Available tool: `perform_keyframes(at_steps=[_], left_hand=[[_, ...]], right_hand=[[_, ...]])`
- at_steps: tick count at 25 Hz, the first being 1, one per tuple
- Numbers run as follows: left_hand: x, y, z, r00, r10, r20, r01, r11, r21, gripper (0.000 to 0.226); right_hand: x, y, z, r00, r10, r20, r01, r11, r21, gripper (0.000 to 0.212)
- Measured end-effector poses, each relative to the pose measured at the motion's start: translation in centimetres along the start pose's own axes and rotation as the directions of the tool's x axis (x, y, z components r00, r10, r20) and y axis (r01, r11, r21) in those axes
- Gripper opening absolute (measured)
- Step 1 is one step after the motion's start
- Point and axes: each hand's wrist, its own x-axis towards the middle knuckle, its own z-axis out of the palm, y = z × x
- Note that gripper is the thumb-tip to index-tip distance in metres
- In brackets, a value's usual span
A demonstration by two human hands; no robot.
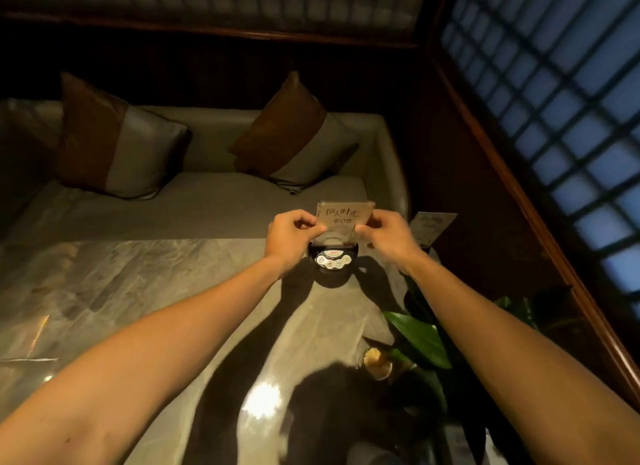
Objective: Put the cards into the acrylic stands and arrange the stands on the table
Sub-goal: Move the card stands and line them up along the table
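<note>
A clear acrylic stand (344,218) with a printed card inside rises upright from a black base (333,258) with several round buttons, near the far edge of the marble table (138,291). My left hand (292,236) pinches the stand's left edge. My right hand (384,234) pinches its right edge. A second card stand (433,227) stands tilted just to the right, at the table's far right corner, apart from my hands.
A green leafy plant (420,340) and a small glass of toothpicks (376,362) sit at the table's right side. Beyond the table is a grey sofa (194,204) with two brown-and-grey cushions. A lattice window wall (571,118) runs along the right.
</note>
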Motion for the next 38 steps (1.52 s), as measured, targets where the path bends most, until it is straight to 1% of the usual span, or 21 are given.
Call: perform_keyframes(at_steps=[5, 8, 11, 14, 17, 19, 21, 26, 28, 30, 31, 33, 35, 38], left_hand=[[3.4, -1.8, 6.1, 0.998, -0.06, 0.019, 0.06, 0.998, 0.001, 0.027], [5.5, -3.1, 8.9, 0.996, -0.085, 0.031, 0.085, 0.996, 0.001, 0.031], [7.3, -4.4, 11.2, 0.99, -0.121, 0.067, 0.121, 0.993, 0.008, 0.029], [8.6, -5.8, 13.0, 0.986, -0.138, 0.095, 0.138, 0.99, 0.008, 0.024], [9.2, -6.5, 14.2, 0.983, -0.151, 0.106, 0.15, 0.988, 0.018, 0.016], [9.6, -6.8, 14.7, 0.981, -0.166, 0.096, 0.168, 0.986, -0.003, 0.017], [9.9, -6.9, 14.8, 0.978, -0.182, 0.105, 0.185, 0.982, -0.025, 0.019], [10.1, -7.3, 14.6, 0.967, -0.196, 0.163, 0.198, 0.98, 0.006, 0.012], [9.6, -6.9, 14.0, 0.957, -0.186, 0.222, 0.179, 0.983, 0.051, 0.029], [8.9, -6.6, 13.0, 0.948, -0.173, 0.268, 0.152, 0.983, 0.1, 0.049], [8.5, -6.4, 12.4, 0.943, -0.179, 0.28, 0.152, 0.982, 0.115, 0.055], [7.4, -5.8, 10.7, 0.936, -0.199, 0.29, 0.168, 0.977, 0.13, 0.06], [6.2, -4.9, 8.5, 0.935, -0.206, 0.288, 0.173, 0.976, 0.135, 0.06], [3.7, -2.7, 4.0, 0.938, -0.189, 0.29, 0.152, 0.978, 0.144, 0.066]], right_hand=[[4.2, 5.0, -2.0, 0.999, 0.033, -0.019, -0.034, 0.996, -0.082, 0.024], [6.4, 7.8, -2.4, 0.998, 0.056, -0.034, -0.059, 0.993, -0.102, 0.021], [7.8, 10.0, -2.2, 0.994, 0.091, -0.056, -0.095, 0.992, -0.084, 0.023], [9.0, 12.1, -1.8, 0.983, 0.157, -0.1, -0.164, 0.984, -0.07, 0.02], [9.6, 13.4, -1.5, 0.977, 0.169, -0.129, -0.181, 0.98, -0.083, 0.017], [9.9, 13.9, -1.4, 0.976, 0.179, -0.124, -0.187, 0.98, -0.06, 0.018], [10.2, 13.8, -1.4, 0.972, 0.203, -0.12, -0.212, 0.975, -0.061, 0.018], [9.7, 13.6, -1.2, 0.968, 0.224, -0.118, -0.23, 0.973, -0.039, 0.016], [9.2, 13.0, -1.1, 0.968, 0.223, -0.115, -0.228, 0.973, -0.031, 0.017], [8.6, 12.2, -1.1, 0.961, 0.266, -0.078, -0.265, 0.964, 0.017, 0.021], [8.2, 11.7, -1.2, 0.955, 0.292, -0.052, -0.291, 0.956, 0.034, 0.023], [7.2, 10.6, -1.2, 0.946, 0.323, -0.026, -0.323, 0.946, 0.003, 0.028], [5.9, 8.9, -1.4, 0.942, 0.334, -0.007, -0.334, 0.941, -0.045, 0.031], [3.7, 5.3, -1.3, 0.95, 0.311, 0.037, -0.307, 0.947, -0.092, 0.027]])
